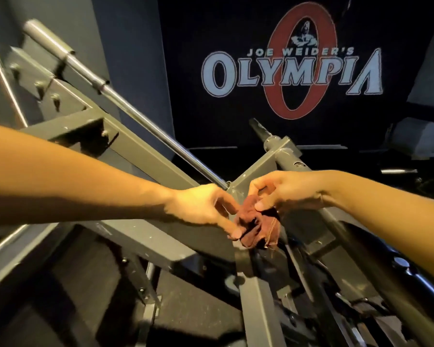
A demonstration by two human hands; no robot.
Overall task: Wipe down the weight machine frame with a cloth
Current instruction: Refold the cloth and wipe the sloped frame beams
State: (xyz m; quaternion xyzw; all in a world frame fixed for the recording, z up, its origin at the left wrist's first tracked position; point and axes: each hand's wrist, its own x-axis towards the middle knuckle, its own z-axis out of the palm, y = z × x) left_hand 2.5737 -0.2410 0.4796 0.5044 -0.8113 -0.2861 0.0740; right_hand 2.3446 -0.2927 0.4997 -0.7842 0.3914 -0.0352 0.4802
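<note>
A small dark red cloth (254, 225) hangs bunched between both hands over the middle of the grey weight machine frame (145, 156). My left hand (208, 207) reaches in from the left and pinches the cloth's left side with thumb and fingers. From the right, my right hand (283, 190) pinches the cloth's top edge with its fingers curled. The cloth hangs just above the joint where the frame's grey beams meet. Part of the cloth is hidden behind my fingers.
A steel bar (125, 101) slants from upper left down to the frame's joint. A second sleeve post (273, 139) rises behind my right hand. A dark banner with a red and white logo (293, 68) covers the back wall. Dark padding and frame struts (140, 279) lie below.
</note>
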